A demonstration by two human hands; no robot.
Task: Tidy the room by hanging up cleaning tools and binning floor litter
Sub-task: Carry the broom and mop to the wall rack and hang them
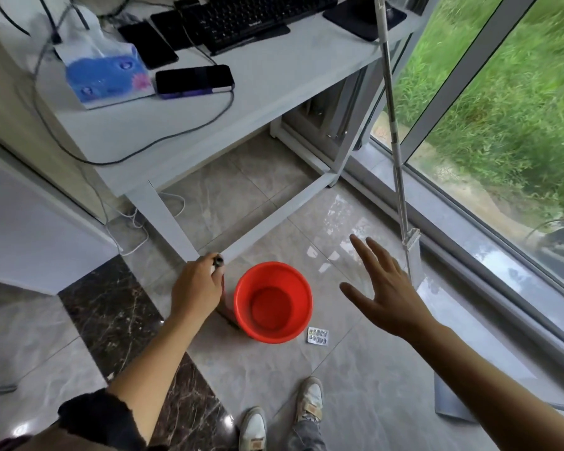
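My left hand is shut on the top of a red-handled tool that stands upright beside a red bucket on the tiled floor. Its lower end is hidden behind the bucket and my hand. My right hand hovers open with fingers spread, right of the bucket and near a flat mop. The mop leans with its long metal handle against the desk edge and its head on the floor. A small colourful wrapper lies on the floor just right of the bucket.
A white desk stands ahead with a keyboard, several phones, a tissue pack and cables. A glass wall runs along the right, with grass outside. A grey flat pad lies on the floor at lower right. My shoes are at the bottom.
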